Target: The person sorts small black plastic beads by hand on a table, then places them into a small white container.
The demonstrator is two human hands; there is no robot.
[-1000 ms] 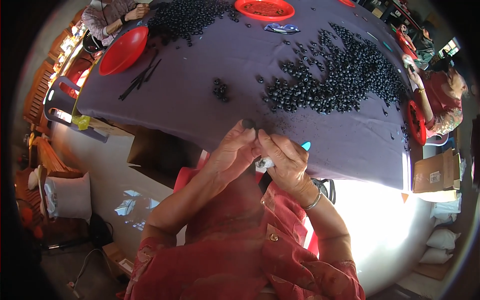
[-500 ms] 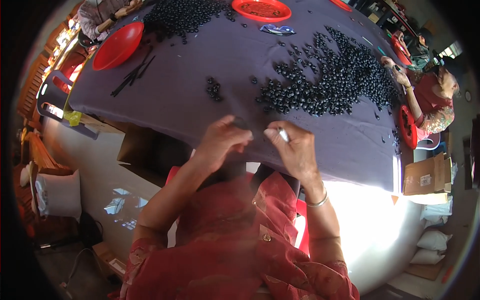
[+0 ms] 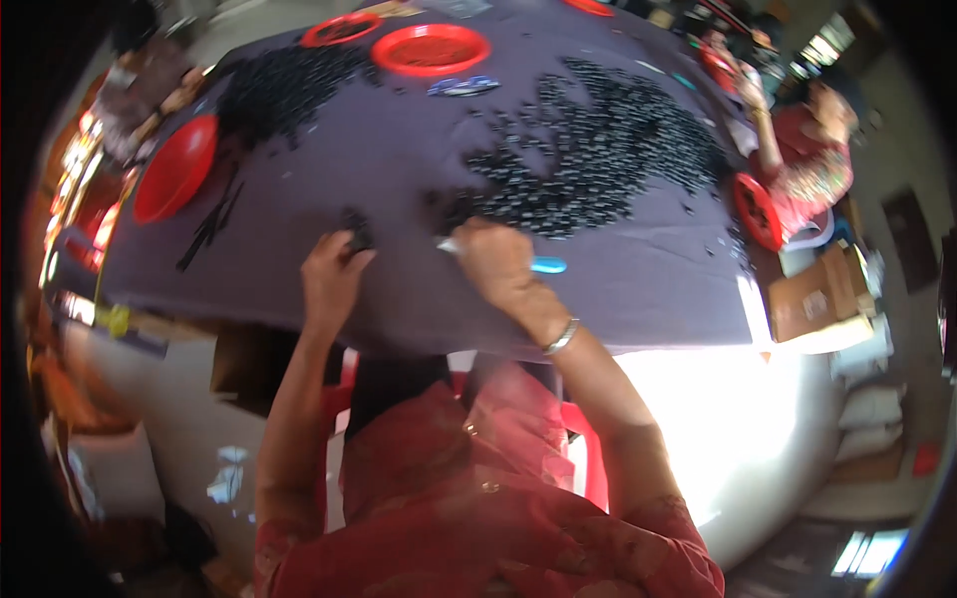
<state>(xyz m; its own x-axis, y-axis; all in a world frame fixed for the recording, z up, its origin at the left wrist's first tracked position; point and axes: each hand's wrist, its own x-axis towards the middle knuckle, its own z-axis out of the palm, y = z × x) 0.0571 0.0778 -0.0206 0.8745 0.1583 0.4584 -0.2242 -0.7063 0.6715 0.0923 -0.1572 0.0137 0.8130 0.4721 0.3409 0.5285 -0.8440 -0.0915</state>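
Observation:
My left hand (image 3: pixel 334 274) reaches to a small cluster of dark round bead-like pieces (image 3: pixel 355 225), its thumb and forefinger apart beside them. Blur hides whether a piece lies between those fingertips. My right hand (image 3: pixel 495 261) is closed around a slim tool (image 3: pixel 548 265), whose blue end sticks out to the right of the fist. A pale tip shows at the fist's left side; the tool's middle is hidden in the palm. Just beyond the right hand spreads a large heap of the same dark pieces (image 3: pixel 598 149).
A purple-grey cloth (image 3: pixel 399 159) covers the table. Red bowls stand at the left (image 3: pixel 177 169) and far side (image 3: pixel 431 50). Near the far bowl lie glasses (image 3: pixel 464 87); dark sticks (image 3: pixel 211 224) lie at left. Co-workers sit left and right. A carton (image 3: pixel 817 294) stands at the right.
The view has swung, shifting the table leftward. My hands, formerly close together near the table edge, have separated: the left reached to the small cluster, the right toward the large heap with its tool.

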